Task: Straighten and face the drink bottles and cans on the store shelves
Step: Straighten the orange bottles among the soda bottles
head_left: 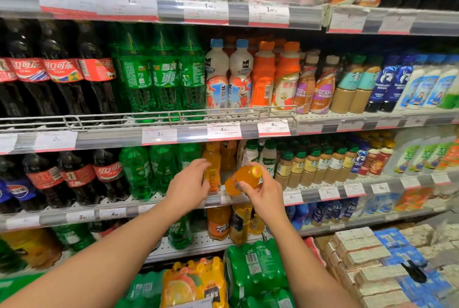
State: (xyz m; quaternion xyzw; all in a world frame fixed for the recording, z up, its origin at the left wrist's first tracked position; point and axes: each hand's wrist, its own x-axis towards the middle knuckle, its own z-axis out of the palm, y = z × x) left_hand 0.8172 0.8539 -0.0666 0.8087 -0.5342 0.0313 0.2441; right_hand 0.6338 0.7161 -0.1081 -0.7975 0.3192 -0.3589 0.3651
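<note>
Orange plastic bottle [244,179], right hand [264,192]

Even, fairly bright store light falls from above, with deep shade under each shelf. Glare whitens the price tags [205,8] on the upper rail. Wide-angle bending curves the shelf edges, and the corners look soft and smeared

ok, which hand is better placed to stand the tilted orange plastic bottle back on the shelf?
Right. The right hand already grips the tilted orange plastic bottle just off the shelf edge. The left hand holds nothing; its fingers reach at the upright orange bottle beside the gap, so it could steady that one.
</note>
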